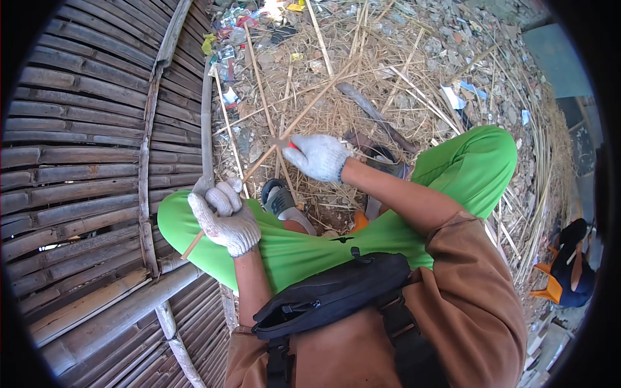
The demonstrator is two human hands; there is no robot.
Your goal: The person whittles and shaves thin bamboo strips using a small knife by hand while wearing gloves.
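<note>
My left hand (224, 218), in a whitish knitted work glove, is closed round a long thin bamboo strip (260, 163). The strip's short lower end sticks out below the hand over my left knee, while its long part slants up and away to the right. My right hand (317, 157), gloved alike, grips a small knife (294, 145) by what shows as a red handle. Its greyish blade is blurred and lies across the strip just ahead of the left hand; whether it cuts in, I cannot tell. Most of the handle is hidden in the glove.
A bamboo slat wall (84, 155) rises close on the left. Bamboo strips, shavings and litter cover the ground (310, 97) ahead. A dark curved piece of wood (375, 116) lies beyond my feet. Another person (576, 265) sits on an orange chair at far right.
</note>
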